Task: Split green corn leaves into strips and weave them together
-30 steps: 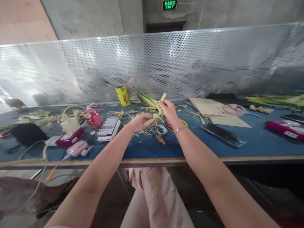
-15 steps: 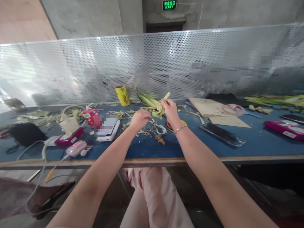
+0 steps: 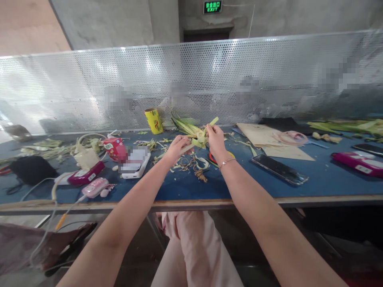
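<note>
My right hand (image 3: 215, 140) pinches a pale green piece made of folded leaf strips (image 3: 201, 140), with one strip sticking up past the fingers. My left hand (image 3: 178, 145) is closed beside it, its fingers on a pale flat strip (image 3: 188, 148) that runs toward the folded piece. The fingertips partly hide what they grip. Behind both hands lies a bunch of long green leaves (image 3: 188, 126). Below them on the blue table are curled scraps (image 3: 187, 164), a knotted brown bit (image 3: 201, 175) and a roll of coloured tape (image 3: 229, 155), partly covered by my right wrist.
A yellow cylindrical tube (image 3: 153, 121) stands by the perforated metal screen (image 3: 197, 79). Left are a red carton (image 3: 114, 148), a white power bank (image 3: 135, 169) with a phone on it, and cables. Right lie a phone (image 3: 279, 169), cardboard (image 3: 260, 137) and a purple device (image 3: 357, 162).
My left hand has moved forward and right, up to the folded leaf piece, and a pale strip now shows at its fingers. My right hand keeps its hold, almost still.
</note>
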`<state>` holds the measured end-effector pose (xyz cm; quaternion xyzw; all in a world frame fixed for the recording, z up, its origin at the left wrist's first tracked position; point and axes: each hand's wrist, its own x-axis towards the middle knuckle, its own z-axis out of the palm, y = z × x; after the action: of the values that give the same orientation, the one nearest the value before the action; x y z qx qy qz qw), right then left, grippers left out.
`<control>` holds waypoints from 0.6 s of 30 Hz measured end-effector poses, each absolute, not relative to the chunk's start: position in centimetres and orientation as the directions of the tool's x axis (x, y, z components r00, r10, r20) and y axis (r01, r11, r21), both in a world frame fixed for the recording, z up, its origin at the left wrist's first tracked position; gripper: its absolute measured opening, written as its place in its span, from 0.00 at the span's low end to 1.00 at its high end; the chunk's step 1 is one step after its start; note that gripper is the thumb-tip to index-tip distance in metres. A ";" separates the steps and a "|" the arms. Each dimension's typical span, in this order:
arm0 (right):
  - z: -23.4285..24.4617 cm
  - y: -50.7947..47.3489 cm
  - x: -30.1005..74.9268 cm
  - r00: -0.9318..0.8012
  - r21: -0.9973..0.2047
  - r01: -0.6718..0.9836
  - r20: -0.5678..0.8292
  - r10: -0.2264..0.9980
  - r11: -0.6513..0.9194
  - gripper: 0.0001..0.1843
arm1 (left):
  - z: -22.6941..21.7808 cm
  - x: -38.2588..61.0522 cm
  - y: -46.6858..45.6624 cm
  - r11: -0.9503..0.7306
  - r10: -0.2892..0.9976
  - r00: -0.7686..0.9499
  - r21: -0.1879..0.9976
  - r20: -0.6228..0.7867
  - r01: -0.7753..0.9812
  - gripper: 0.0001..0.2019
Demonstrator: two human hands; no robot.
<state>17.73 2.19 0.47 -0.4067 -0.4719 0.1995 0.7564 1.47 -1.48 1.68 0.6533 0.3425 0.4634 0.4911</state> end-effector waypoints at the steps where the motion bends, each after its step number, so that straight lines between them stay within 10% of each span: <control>1: 0.4 2.2 17.7 0.468 -0.803 0.091 0.557 0.686 0.589 0.16 | 1.7 1.5 -1.3 -0.196 0.918 0.344 0.980 0.196 -0.035 0.09; 18: 0.3 1.9 17.2 0.276 -0.773 0.182 0.633 0.723 0.608 0.17 | 0.7 0.6 0.4 -0.402 0.863 0.439 0.866 0.251 0.296 0.24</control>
<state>17.19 1.85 0.27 -0.3976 -0.5691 0.1950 0.6929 0.61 0.44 0.66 0.7538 0.3844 0.3647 0.3886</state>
